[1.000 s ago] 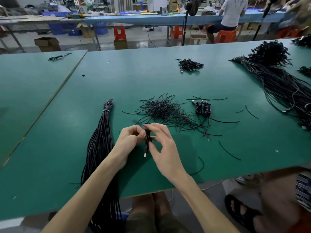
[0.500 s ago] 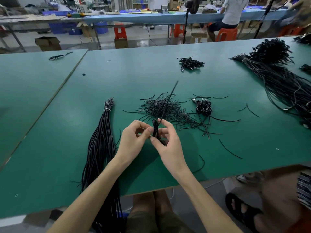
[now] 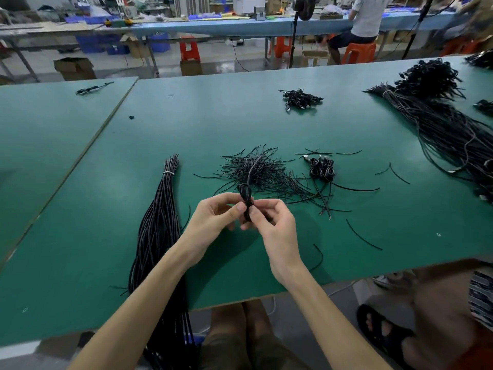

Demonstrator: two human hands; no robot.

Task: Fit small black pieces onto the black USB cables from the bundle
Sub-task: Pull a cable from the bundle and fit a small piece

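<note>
Both hands: raised over the near part of the table, meeting at centre, fingertips closed on one item.
Left hand (image 3: 213,220): pinching the folded cable from the left, thumb tip pressed against its lower part.
Right hand (image 3: 274,222): pinching the same cable from the right, fingers curled round it.
Cable (image 3: 246,196): short black USB cable folded into a small hank, held upright between the fingertips, loop end up; plug not discernible.
Thin strand (image 3: 250,170): rising from the hank toward the far side; probably the small black piece being fitted.
Handling: light, limp, smooth-jacketed; likely to spring open if released. Grip at the waist of the folds, below the loop, with the strand ends left free for wrapping.
Loose pile (image 3: 269,174): thin black strands, just beyond the hands.
Finished hanks (image 3: 321,168): right of the pile, a few folded cables, one plug showing.
Bundle (image 3: 160,225): long black cables, white band near the far end, left of the hands, hanging over the near edge.
Table (image 3: 213,124): green top.
Far heap (image 3: 301,98): small, well beyond the pile.
Large bundle (image 3: 448,129): far right.
</note>
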